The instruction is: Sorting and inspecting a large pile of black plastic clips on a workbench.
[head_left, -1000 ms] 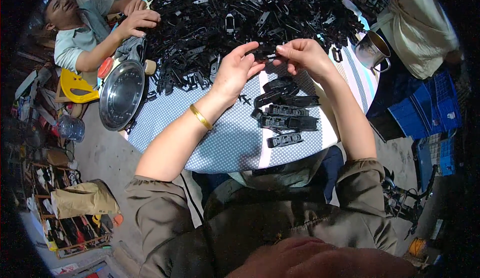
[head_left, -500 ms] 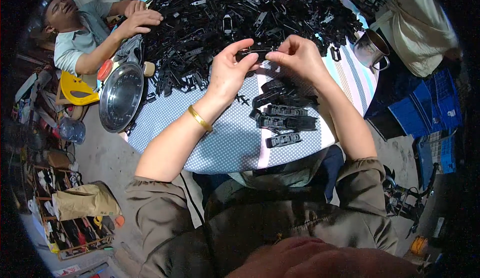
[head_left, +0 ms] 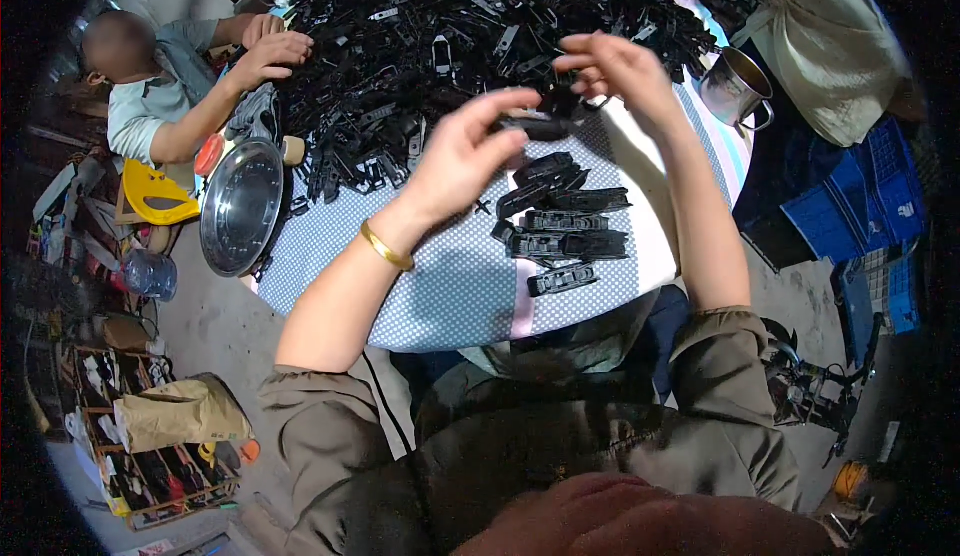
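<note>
A long black plastic part juts from the fingers of my left hand, which grips one end between thumb and forefinger. Motion smears its outline. My right hand is apart from it, up and to the right at the near edge of a heap of black plastic parts. Its fingers are loosely spread, and I make out nothing held in them. Below the hands, several similar black parts lie in a rough column on the patterned tablecloth. A small black piece lies left of that column.
A shiny metal bowl stands at the table's left edge, near a red-lidded jar. On the right stands a metal mug. Another person sits at the far left, hands at the heap. Blue crates are right of the table.
My right hand has let go of the black part and moved up and right toward the heap. My left hand keeps the part and has lowered slightly, its fingers wider apart.
</note>
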Tool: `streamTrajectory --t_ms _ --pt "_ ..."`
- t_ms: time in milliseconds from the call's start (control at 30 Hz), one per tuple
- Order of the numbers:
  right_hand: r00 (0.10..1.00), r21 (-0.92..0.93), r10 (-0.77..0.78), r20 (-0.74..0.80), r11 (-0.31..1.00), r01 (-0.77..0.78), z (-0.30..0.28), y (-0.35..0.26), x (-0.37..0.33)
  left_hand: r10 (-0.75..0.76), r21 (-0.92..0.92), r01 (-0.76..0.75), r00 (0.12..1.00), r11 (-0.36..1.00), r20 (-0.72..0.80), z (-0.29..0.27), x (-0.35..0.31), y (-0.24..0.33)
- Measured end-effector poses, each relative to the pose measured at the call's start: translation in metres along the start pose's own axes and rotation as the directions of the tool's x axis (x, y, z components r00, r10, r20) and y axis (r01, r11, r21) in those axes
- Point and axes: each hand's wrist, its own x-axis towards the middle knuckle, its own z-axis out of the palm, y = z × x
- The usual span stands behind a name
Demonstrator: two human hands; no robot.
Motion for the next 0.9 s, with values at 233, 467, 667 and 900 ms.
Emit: streamTrajectory --t_ms 233,467,667,900 --pt "0.983 -0.743 -0.152 0.102 0.646 0.177 -0.049 0.033 0.013 0.143 0.318 -0.255 0.932 0.913 0.333 0.013 -0.004 -0.003" --pt "0.946 -0.921 -0.215 0.243 0.255 0.295 -0.021 0.024 -0.001 0.454 0.956 -0.229 0.882 0.182 0.125 -0.021 0.016 -0.017" --pt "0.954 -0.939 -0.141 0.266 0.185 0.290 -0.008 0.024 -0.008 0.308 0.983 -0.140 0.946 0.116 0.099 -0.029 0.019 -0.030" --pt "0.891 -0.903 -0.202 0.406 0.059 0.425 -0.009 0.029 -0.007 0.487 0.922 -0.207 0.873 0.326 0.024 -0.020 0.021 -0.026"
